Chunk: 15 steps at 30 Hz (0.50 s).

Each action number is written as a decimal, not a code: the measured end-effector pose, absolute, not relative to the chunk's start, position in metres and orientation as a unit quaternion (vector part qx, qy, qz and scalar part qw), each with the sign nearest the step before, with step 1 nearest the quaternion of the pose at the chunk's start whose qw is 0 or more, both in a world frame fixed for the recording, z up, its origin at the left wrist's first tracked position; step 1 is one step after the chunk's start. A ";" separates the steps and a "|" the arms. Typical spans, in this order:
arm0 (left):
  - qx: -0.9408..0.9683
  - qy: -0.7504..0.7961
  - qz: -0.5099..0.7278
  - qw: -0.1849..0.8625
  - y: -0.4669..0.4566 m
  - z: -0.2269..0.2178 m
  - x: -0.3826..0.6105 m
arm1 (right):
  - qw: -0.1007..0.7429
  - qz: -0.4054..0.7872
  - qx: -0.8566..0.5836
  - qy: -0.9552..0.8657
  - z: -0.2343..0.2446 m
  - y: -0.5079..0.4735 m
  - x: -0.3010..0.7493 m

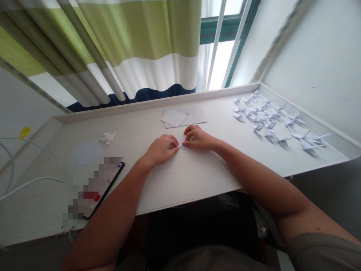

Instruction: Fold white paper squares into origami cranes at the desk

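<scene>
A small piece of folded white paper (182, 145) lies between my two hands at the middle of the white desk. My left hand (163, 148) pinches its left side, thumb and fingers closed together. From the right, my right hand (197, 138) grips the paper's other side with bent fingers. Much of the paper is hidden by my fingers, so its exact folded shape does not show. Just beyond the hands, a white paper sheet (174, 118) rests on a printed sheet or booklet (194, 115).
Several white folded paper cranes (270, 120) stand at the desk's right side. At the left are crumpled white tissue (107, 138), a pale sheet (88, 152) and a partly blurred tablet or phone (104, 188). White cables (34, 178) cross the left edge. A raised rim (158, 102) runs along the back.
</scene>
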<state>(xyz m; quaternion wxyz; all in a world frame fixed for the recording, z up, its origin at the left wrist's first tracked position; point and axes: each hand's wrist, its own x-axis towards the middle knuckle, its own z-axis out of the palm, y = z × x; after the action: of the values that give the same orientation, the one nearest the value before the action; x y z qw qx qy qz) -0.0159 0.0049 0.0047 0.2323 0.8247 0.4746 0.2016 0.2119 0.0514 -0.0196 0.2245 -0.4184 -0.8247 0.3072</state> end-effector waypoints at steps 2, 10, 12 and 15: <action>0.826 0.473 0.200 0.231 0.006 0.003 -0.016 | 0.221 0.307 -0.430 -0.820 -0.018 0.051 0.211; 0.807 0.502 0.207 0.233 0.005 0.000 -0.017 | 0.223 0.302 -0.443 -0.814 -0.019 0.051 0.210; 0.802 0.507 0.205 0.239 0.005 0.001 -0.015 | 0.221 0.299 -0.449 -0.812 -0.019 0.050 0.209; 0.802 0.505 0.201 0.245 0.005 0.002 -0.013 | 0.218 0.293 -0.456 -0.812 -0.018 0.050 0.208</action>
<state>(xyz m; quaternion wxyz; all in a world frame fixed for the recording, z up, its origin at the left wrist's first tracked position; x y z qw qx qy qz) -0.0131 0.0055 0.0020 0.2451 0.8025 0.5054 0.2014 0.2076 0.0496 -0.0179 0.2182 -0.4561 -0.8115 0.2929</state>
